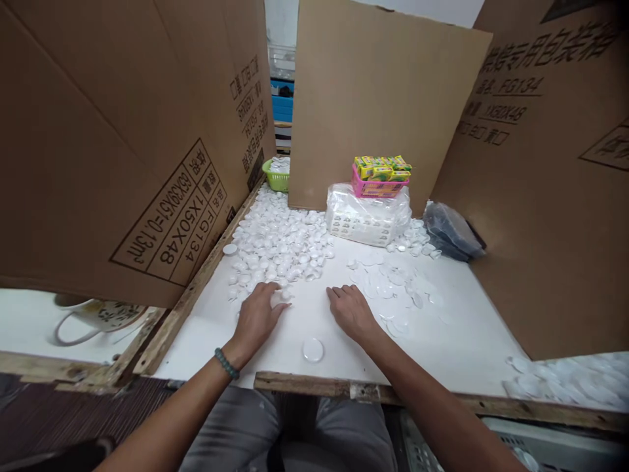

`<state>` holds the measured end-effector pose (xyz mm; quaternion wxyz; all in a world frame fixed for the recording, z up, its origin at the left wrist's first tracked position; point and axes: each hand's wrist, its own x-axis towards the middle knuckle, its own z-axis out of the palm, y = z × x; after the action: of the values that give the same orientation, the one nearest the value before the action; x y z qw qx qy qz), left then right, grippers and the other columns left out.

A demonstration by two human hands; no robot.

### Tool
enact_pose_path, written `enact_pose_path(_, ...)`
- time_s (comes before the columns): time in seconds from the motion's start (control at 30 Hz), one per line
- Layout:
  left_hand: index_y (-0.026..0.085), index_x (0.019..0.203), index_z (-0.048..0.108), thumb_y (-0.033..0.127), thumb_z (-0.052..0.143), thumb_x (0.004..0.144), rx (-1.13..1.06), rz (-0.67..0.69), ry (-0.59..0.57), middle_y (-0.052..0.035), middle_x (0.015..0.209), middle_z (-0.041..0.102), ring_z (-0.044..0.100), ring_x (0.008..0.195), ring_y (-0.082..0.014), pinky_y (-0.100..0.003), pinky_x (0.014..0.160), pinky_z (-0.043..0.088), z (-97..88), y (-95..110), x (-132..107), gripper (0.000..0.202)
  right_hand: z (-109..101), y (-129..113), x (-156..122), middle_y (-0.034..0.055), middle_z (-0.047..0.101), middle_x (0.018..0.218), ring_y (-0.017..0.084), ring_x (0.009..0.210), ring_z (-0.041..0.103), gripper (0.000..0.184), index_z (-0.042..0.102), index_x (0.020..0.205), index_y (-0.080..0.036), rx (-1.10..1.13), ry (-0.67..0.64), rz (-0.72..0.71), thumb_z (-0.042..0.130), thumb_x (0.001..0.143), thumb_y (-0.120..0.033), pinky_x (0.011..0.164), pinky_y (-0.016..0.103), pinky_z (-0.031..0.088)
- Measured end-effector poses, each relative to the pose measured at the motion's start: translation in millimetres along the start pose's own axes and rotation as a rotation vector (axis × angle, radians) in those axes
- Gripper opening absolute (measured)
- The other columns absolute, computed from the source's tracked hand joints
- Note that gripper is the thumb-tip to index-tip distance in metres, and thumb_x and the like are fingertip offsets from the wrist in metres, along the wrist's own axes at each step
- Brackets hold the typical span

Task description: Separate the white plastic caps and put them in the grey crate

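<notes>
The left hand [258,318] is lying palm down on the white tabletop [457,328], its fingers curling loosely over a white cap [281,298] at the near edge of the heap of white caps [275,242]. Whether that cap is actually being pinched cannot be told. The right hand [351,311] is resting flat and spread just to the right, holding nothing, with its fingertips pointing far and left. Both hands are lying apart from each other. A scatter of clear discs [390,288] is lying just beside the right hand, on its far right side. A single round lid [313,349] is sitting between the two wrists, near the wooden front edge [314,385]. A beaded bracelet [226,362] is circling the left wrist. Farther back, a clear plastic bag [367,216] is covering a white tray, and a pink basket [378,187] of yellow-green packets is sitting on top of it. A green basket [275,177] is standing at the far left corner, and a dark bag [452,233] is lying at the far right. Cardboard panels [122,144] are walling in the work area on the left, far and right sides. A patterned mug [93,314] is standing outside the left panel.
</notes>
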<state>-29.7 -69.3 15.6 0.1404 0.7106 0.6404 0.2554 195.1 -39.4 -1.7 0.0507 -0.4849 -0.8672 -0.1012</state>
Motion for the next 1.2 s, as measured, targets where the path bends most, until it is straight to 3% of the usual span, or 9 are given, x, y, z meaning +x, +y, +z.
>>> enact_pose_path(0.1,0.017,0.104,0.058,0.023,0.054,0.081,0.049,0.128,-0.107,-0.0091,0.103,0.060,0.057,0.091,-0.0214,-0.030,0.076,0.042,10.6,-3.2,13.6,0.024,0.3,-12.9,1.8,0.0072,0.068,0.084,0.020,0.076,0.059,0.032,0.061,0.108,-0.015,0.231,0.032,0.136,0.039,0.085,-0.007,0.070,0.031,0.041)
enact_pose_path(0.23,0.015,0.087,0.063,0.020,0.056,0.079,-0.040,0.069,-0.145,-0.0069,0.084,0.063,0.057,0.083,-0.0215,-0.031,0.075,0.041,23.7,-1.7,25.1,0.012,2.4,-18.4,3.6,0.0052,0.069,0.091,0.018,0.080,0.061,0.027,0.064,0.104,-0.018,0.578,0.013,0.278,0.043,0.087,-0.016,0.071,0.029,0.047)
enact_pose_path(0.3,0.015,0.083,0.063,0.024,0.058,0.077,-0.275,-0.062,-0.132,-0.0047,0.075,0.062,0.057,0.075,-0.0193,-0.030,0.071,0.042,28.2,1.4,27.9,0.012,2.1,-21.2,5.0,0.0064,0.067,0.098,0.020,0.090,0.059,0.023,0.064,0.103,-0.018,0.648,0.099,0.226,0.049,0.085,-0.018,0.078,0.032,0.047)
enact_pose_path(0.47,0.013,0.079,0.057,0.026,0.066,0.071,-1.260,-0.498,-0.250,-0.0008,0.067,0.060,0.056,0.059,-0.0104,-0.025,0.064,0.047,32.4,20.4,30.7,0.018,-4.7,-32.7,13.5,0.0067,0.061,0.098,0.019,0.090,0.055,0.020,0.062,0.101,-0.020,0.793,0.339,0.082,0.057,0.083,-0.024,0.077,0.032,0.049)
enact_pose_path(0.53,0.013,0.077,0.055,0.028,0.067,0.070,-1.407,-0.556,-0.319,-0.0019,0.068,0.061,0.058,0.060,-0.0101,-0.025,0.065,0.049,31.0,29.3,30.7,0.020,-7.5,-32.2,15.8,0.0065,0.061,0.092,0.020,0.089,0.054,0.013,0.065,0.093,-0.021,0.785,0.405,0.071,0.056,0.083,-0.023,0.075,0.032,0.048)
enact_pose_path(0.6,0.013,0.080,0.057,0.033,0.064,0.074,-1.307,-0.532,-0.342,-0.0036,0.069,0.062,0.059,0.060,-0.0115,-0.026,0.063,0.049,29.7,34.2,30.1,0.023,-9.1,-26.2,14.9,0.0060,0.061,0.087,0.019,0.086,0.054,0.013,0.066,0.086,-0.021,0.757,0.422,0.074,0.053,0.085,-0.021,0.073,0.032,0.048)
enact_pose_path(0.77,0.019,0.109,0.058,0.024,0.071,0.064,-0.589,-0.096,-0.223,-0.0047,0.093,0.066,0.059,0.070,-0.0147,-0.027,0.068,0.047,40.0,25.4,25.5,0.047,-2.6,-5.3,1.8,0.0059,0.064,0.088,0.018,0.084,0.054,0.019,0.068,0.085,-0.019,0.590,0.249,0.027,0.049,0.086,-0.016,0.071,0.030,0.047)
enact_pose_path(0.87,0.022,0.118,0.054,0.019,0.069,0.065,-0.383,0.050,-0.246,-0.0038,0.098,0.065,0.058,0.075,-0.0157,-0.027,0.070,0.046,53.6,19.0,21.7,0.055,7.0,-3.0,-2.5,0.0052,0.066,0.089,0.018,0.084,0.054,0.020,0.068,0.085,-0.019,0.509,0.177,-0.033,0.049,0.085,-0.011,0.070,0.028,0.048)
enact_pose_path(1.2,0.020,0.118,0.049,0.014,0.061,0.072,-0.315,0.047,-0.198,-0.0031,0.094,0.066,0.060,0.074,-0.0143,-0.025,0.071,0.046,65.1,19.2,17.4,0.048,10.2,-10.3,-0.2,0.0060,0.066,0.081,0.018,0.082,0.053,0.029,0.065,0.076,-0.015,0.402,0.149,-0.182,0.042,0.079,0.002,0.071,0.027,0.046)
